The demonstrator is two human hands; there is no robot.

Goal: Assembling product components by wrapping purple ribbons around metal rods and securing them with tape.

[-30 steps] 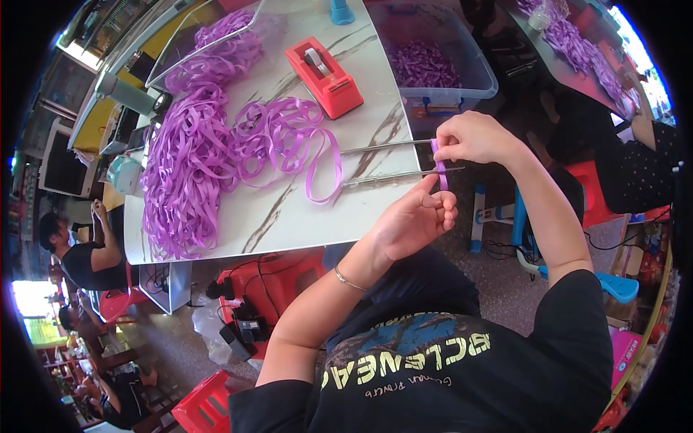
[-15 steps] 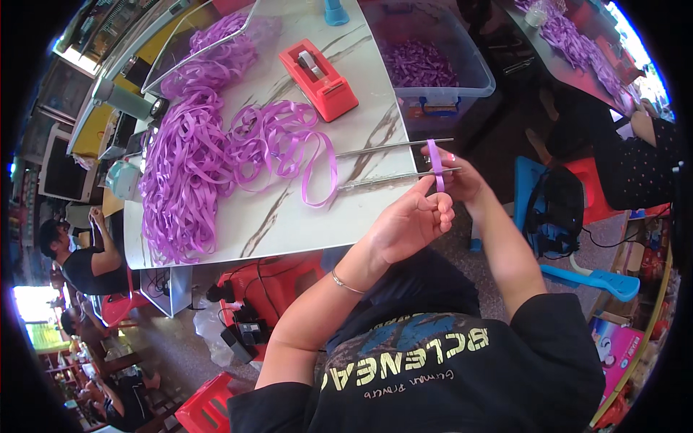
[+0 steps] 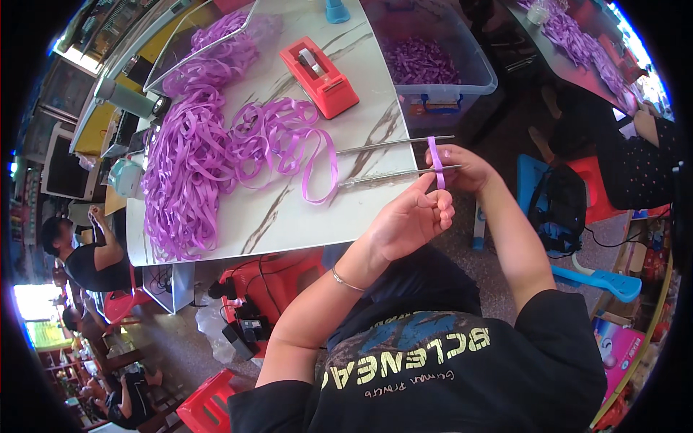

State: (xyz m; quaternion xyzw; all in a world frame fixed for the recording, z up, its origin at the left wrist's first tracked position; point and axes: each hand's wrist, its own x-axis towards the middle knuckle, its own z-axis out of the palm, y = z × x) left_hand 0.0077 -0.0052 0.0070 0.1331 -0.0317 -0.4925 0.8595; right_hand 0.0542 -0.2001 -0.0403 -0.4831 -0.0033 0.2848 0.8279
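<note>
Two thin metal rods stick out past the right edge of the table, side by side. A purple ribbon is wrapped across both rods close to their free ends. My left hand is below the rods, its other fingers curled and a fingertip pressed at the ribbon by the lower rod. From the far side, my right hand has its fingers closed at the same ribbon, partly hidden behind it. More ribbon lies in a loose loop beside the rods, leading to a tangled heap on the table.
On the marbled white table stand a red tape dispenser and a blue object. A clear bin of purple ribbon pieces is beyond the right edge. Below are a red stool and cables. Other people sit left and right.
My right hand has shifted slightly, its fingers rolled over by the ribbon. My left hand stays almost in place.
</note>
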